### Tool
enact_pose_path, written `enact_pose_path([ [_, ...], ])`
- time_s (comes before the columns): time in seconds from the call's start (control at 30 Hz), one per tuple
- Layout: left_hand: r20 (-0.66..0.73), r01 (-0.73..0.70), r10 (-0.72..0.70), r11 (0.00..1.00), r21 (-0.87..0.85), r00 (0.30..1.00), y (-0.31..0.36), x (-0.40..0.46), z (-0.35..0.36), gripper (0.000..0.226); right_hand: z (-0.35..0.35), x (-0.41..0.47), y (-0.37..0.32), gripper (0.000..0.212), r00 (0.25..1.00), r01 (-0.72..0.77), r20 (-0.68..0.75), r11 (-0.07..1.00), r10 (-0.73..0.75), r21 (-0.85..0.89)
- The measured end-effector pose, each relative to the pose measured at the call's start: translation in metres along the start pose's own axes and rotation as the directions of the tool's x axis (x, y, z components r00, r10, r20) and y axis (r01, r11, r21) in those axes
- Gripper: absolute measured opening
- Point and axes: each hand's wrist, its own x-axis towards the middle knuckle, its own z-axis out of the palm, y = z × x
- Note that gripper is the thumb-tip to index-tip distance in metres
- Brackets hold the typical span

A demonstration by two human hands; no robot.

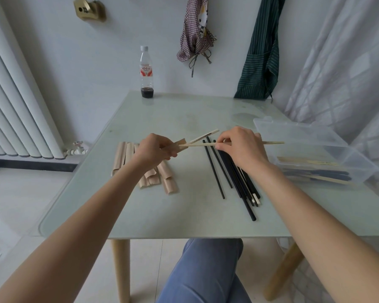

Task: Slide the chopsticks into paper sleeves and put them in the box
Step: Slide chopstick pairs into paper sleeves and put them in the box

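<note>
Left hand (155, 148): closed round a brown paper sleeve (181, 143), its open end facing right.
Right hand (239, 145): pinching a pale chopstick pair (271, 142) held level, tips at the sleeve mouth.
Both hands raised above the bench (184, 215).
Spare sleeves (153, 171): heap under the left hand.
Black chopsticks (234, 178): loose bundle under the right wrist.
Clear box (357, 162): right edge, lid open, several chopsticks inside.
Bottle (146, 73): far edge.
</note>
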Motion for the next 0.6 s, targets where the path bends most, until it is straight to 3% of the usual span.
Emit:
enact_pose_path([
  [0.23,0.104,-0.119,0.112,0.991,0.057,0.988,0.010,-0.006,-0.005,0.010,-0.005,-0.001,-0.001,0.004,0.996,-0.004,-0.086,1.000,0.002,-0.019],
  [0.6,0.102,-0.184,0.168,0.967,0.178,0.981,0.020,-0.010,0.007,0.013,0.001,-0.008,-0.003,0.008,0.996,-0.012,0.089,0.993,0.001,0.118],
])
